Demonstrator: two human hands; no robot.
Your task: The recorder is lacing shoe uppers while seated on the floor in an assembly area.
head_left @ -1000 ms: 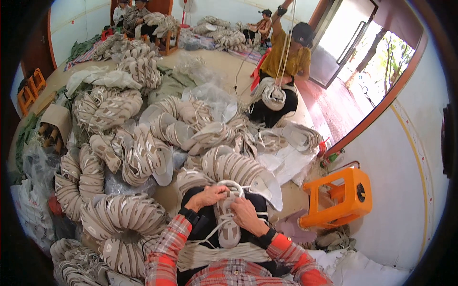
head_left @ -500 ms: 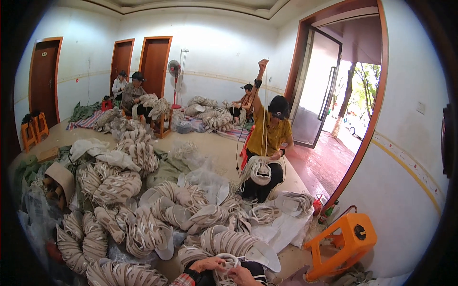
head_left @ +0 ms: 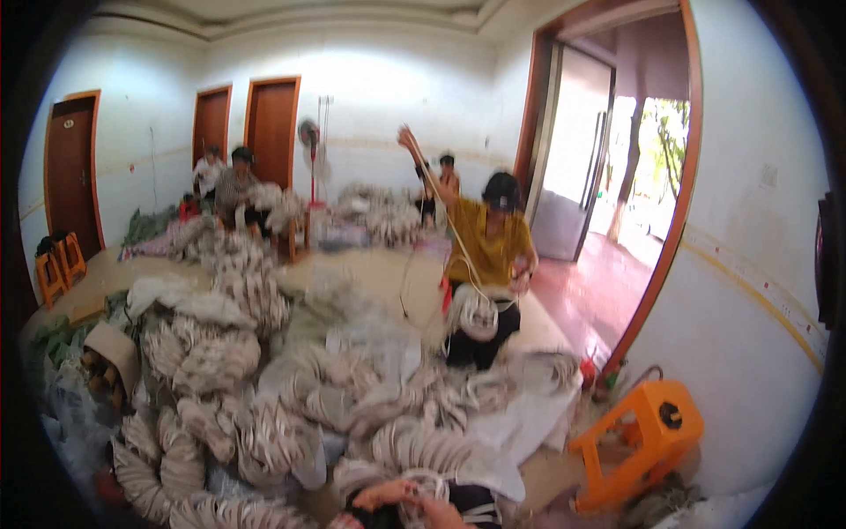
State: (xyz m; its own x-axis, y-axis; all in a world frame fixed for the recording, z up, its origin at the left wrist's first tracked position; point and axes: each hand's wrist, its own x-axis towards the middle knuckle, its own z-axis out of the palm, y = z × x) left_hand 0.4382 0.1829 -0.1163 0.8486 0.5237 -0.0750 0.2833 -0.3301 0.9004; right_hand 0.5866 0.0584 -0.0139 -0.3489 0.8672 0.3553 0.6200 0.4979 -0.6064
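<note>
At the lower edge, my left hand (head_left: pixel 388 493) is bent around a beige shoe upper (head_left: pixel 426 483) on my lap. Close to its right side is my right hand (head_left: pixel 442 512), its fingers closed. Motion blur smears both hands, so whatever is pinched in the right one cannot be made out. Pale lacing shows between them on the upper. Just beyond lies a curved stack of nested beige shoe uppers (head_left: pixel 434 448), and another stack (head_left: pixel 251 513) lies to the left.
Heaps of stacked uppers (head_left: pixel 211 353) and plastic sheeting cover the floor ahead. A co-worker in a yellow top (head_left: pixel 490 236) sits opposite, one arm raised with a long lace. An orange stool (head_left: pixel 641 441) stands at right. Other people sit farther back near a red fan (head_left: pixel 310 137).
The view has shifted slightly and blurred. The co-worker's raised hand has swung left and lower, slanting the lace. My hands stay together at the upper.
</note>
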